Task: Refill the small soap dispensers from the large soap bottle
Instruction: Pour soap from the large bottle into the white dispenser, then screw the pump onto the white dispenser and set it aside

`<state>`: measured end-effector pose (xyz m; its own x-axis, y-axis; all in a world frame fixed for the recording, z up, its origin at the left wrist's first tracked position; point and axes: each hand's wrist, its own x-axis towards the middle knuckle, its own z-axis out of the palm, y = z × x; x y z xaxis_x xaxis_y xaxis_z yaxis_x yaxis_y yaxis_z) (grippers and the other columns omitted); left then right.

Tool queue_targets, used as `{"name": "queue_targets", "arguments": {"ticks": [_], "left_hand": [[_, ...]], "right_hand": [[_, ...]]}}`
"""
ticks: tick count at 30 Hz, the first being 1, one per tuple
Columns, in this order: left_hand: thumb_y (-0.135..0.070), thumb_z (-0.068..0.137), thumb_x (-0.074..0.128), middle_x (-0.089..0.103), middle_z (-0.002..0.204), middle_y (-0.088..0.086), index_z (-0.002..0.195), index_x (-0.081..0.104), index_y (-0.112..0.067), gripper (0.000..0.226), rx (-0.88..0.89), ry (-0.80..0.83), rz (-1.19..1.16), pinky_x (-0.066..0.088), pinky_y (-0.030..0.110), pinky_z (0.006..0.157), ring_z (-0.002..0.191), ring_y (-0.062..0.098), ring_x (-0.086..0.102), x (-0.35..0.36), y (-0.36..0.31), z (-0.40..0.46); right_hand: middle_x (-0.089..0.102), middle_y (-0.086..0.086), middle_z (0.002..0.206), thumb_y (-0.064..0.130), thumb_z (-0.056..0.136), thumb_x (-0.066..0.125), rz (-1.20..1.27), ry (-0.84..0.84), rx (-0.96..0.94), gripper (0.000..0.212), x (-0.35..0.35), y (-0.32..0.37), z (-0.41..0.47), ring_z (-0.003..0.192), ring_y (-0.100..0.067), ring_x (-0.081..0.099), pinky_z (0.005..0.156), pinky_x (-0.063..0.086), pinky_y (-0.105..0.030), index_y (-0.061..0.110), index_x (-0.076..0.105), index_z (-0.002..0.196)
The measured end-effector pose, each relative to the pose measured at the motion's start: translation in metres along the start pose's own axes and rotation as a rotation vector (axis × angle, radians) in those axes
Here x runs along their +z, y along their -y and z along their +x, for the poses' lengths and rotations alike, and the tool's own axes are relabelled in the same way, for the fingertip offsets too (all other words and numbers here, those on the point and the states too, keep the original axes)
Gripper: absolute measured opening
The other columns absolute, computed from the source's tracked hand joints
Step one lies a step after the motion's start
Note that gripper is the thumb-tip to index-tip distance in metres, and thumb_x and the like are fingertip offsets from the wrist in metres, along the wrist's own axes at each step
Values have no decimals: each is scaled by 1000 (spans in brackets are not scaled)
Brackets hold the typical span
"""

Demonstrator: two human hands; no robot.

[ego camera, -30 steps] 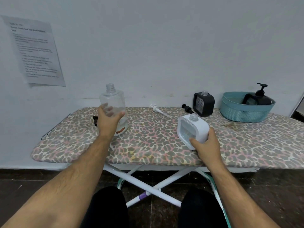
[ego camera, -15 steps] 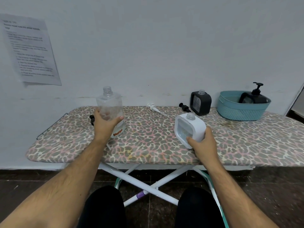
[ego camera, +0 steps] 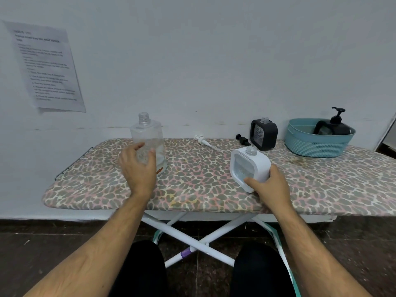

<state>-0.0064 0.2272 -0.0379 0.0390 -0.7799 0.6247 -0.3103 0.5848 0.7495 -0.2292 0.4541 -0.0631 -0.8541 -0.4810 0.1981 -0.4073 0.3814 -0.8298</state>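
The left hand (ego camera: 137, 168) is spread wide just in front of the tall clear plastic soap bottle (ego camera: 149, 142), which stands uncapped on the leopard-print ironing board (ego camera: 192, 189); whether the fingers touch it cannot be told. The right hand (ego camera: 270, 186) grips the lower corner of the white square soap dispenser (ego camera: 249, 166), open-necked and tilted. Behind it stands a black square dispenser (ego camera: 264, 133), beside a teal plastic basket (ego camera: 317, 144).
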Motion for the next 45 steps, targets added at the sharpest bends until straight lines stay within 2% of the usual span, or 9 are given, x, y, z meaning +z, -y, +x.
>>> {"name": "queue_targets", "arguments": {"ticks": [4,10,14,17,21,28,38,40,45], "left_hand": [[-26,93,66,59,105,-3,106,58,-23,16,20,147,-88,50,36,88,100,15,55,-1,-12,-12],[-26,92,69,63,98,-10,109,61,-25,19,-63,373,-221,51,21,75,90,6,61,6,-22,-22],[-22,90,71,66,113,-7,121,63,-19,32,-154,644,-326,58,30,85,102,10,65,19,-27,-26],[-25,88,74,63,126,-5,134,56,-18,49,-178,765,-370,55,29,93,112,7,62,27,-29,-29],[-25,87,74,54,140,-1,147,42,-14,69,-267,859,-436,46,34,107,127,12,54,35,-31,-30],[-13,83,78,63,124,0,136,51,-18,60,-310,814,-517,55,20,77,108,13,64,35,-24,-28],[-9,77,82,66,117,11,124,50,-12,56,-431,709,-624,56,25,74,97,17,69,38,-7,-21],[-14,72,87,66,117,9,120,52,-17,60,-440,681,-633,58,31,77,100,20,68,42,-6,-21],[-34,59,87,65,120,8,121,51,-22,73,-458,673,-656,59,42,86,105,24,67,48,-2,-26]], "right_hand": [[61,-1,118,47,72,80,-64,71,41,70,-10,5,3,103,-22,59,83,52,-43,16,53,128],[62,-6,121,27,75,83,3,35,28,62,-8,13,2,99,-21,56,78,47,-36,13,54,128],[60,-4,119,18,78,81,103,90,-27,60,-2,17,6,94,-15,56,63,41,-22,13,52,130],[59,1,116,16,79,80,194,204,-47,58,7,24,9,92,-4,58,61,48,-17,17,51,130],[65,-1,118,13,79,80,272,329,-63,56,26,34,15,105,-17,65,87,58,-37,18,53,128],[68,-2,119,4,83,76,408,510,-93,54,57,48,15,104,-15,69,84,60,-34,15,53,130],[67,0,124,12,73,69,200,845,-175,64,51,81,62,111,-16,66,91,56,-37,18,55,136],[65,0,127,13,73,62,148,814,-187,60,48,91,75,114,-16,62,90,52,-33,19,59,132],[66,3,111,6,93,59,95,459,-214,23,67,101,108,103,-14,60,91,49,-31,21,66,109]]}}
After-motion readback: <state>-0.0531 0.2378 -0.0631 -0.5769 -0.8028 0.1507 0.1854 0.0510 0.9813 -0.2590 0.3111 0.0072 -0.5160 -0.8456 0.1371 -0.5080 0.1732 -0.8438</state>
